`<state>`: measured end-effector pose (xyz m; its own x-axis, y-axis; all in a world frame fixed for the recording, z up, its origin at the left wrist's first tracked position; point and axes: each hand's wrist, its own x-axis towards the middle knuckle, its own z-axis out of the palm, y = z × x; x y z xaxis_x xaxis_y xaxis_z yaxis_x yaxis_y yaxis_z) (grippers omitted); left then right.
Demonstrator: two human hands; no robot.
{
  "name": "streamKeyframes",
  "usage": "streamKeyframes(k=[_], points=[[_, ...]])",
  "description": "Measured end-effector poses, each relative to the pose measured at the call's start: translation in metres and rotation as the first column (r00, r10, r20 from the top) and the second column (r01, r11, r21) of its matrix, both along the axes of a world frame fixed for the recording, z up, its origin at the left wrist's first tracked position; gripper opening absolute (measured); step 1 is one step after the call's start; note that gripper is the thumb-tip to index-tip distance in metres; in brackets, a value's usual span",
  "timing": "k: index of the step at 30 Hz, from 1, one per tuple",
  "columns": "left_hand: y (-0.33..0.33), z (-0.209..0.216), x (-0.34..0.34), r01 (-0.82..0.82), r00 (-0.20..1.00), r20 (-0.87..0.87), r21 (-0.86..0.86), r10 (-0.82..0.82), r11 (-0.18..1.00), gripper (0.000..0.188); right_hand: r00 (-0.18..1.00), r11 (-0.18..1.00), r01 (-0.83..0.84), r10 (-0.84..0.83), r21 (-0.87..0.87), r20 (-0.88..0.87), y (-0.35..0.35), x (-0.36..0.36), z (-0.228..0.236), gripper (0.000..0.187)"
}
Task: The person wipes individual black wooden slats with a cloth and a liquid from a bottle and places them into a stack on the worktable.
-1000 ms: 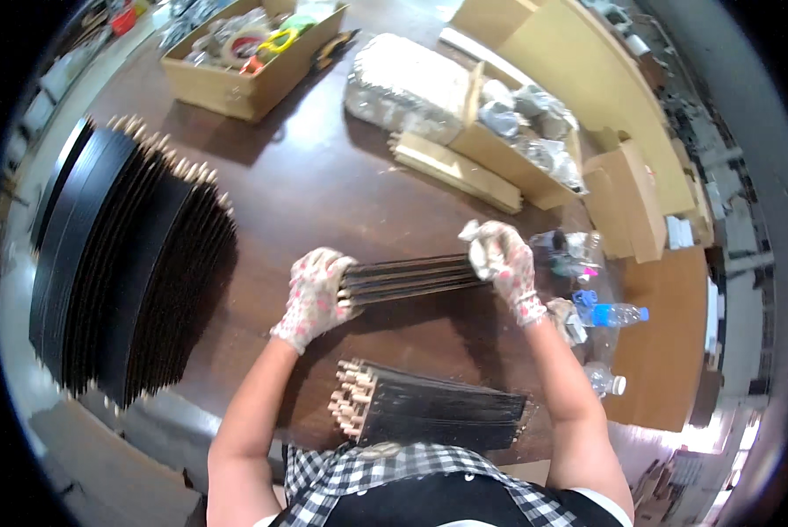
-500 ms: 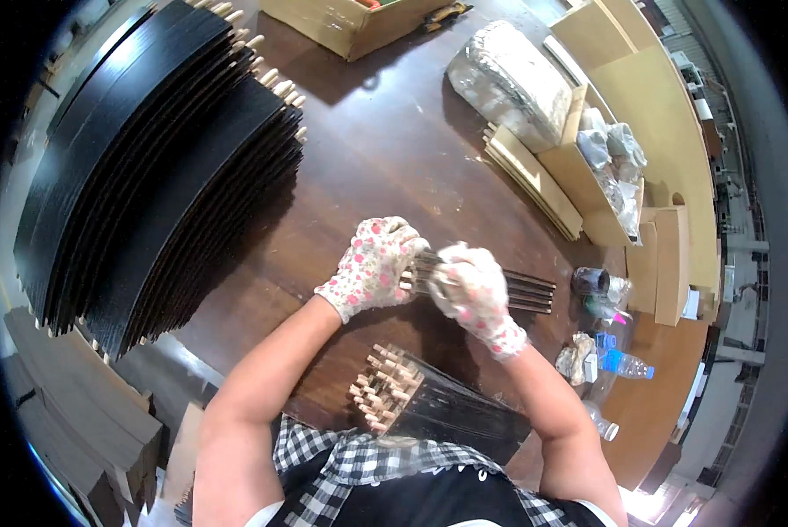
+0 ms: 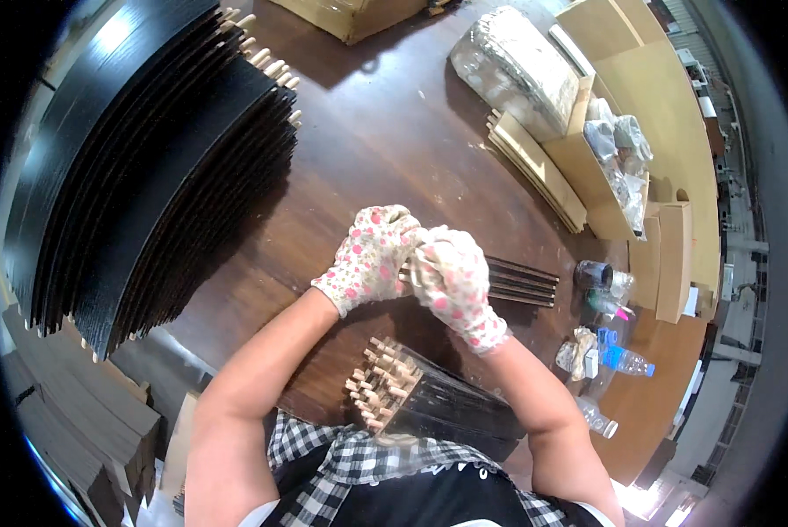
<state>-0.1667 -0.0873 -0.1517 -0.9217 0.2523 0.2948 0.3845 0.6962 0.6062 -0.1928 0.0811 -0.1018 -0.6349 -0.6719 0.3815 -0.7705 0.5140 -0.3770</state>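
Both hands wear white gloves with a pink flower print and meet over the table's middle. My left hand [image 3: 372,255] is closed at the left ends of several narrow black slats [image 3: 525,283], where a pale dowel tip peeks out. Over those ends my right hand [image 3: 451,277] is closed too, its fingers against the left hand's. What each pinches is hidden between the gloves. Nearer my body lies a bundle of black slats [image 3: 455,406], pale wooden dowels [image 3: 381,386] sticking out of their left ends.
Tall stacks of curved black boards [image 3: 148,167] with dowelled ends fill the left. A cardboard box [image 3: 350,16] stands at the far edge. To the right are a plastic-wrapped pack [image 3: 517,75], pale wooden strips [image 3: 534,171], an open carton [image 3: 609,189] and plastic bottles [image 3: 626,362].
My right hand has shifted left, up against my left hand, and covers the slat ends that showed between them. The left hand stays nearly in place. The view has tilted slightly.
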Motion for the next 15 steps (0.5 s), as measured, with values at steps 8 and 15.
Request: streamKeyframes(k=[8,15], points=[[0.003,0.001,0.0,0.008,1.0,0.017,-0.032,-0.008,0.999,0.06,0.998,0.998,0.053,-0.054,-0.032,-0.015,0.005,0.003,-0.003,0.014],[0.001,0.002,0.004,0.028,0.999,0.047,-0.01,-0.028,1.0,0.059,0.994,0.994,0.103,-0.104,-0.027,-0.038,0.031,0.003,-0.009,0.016]])
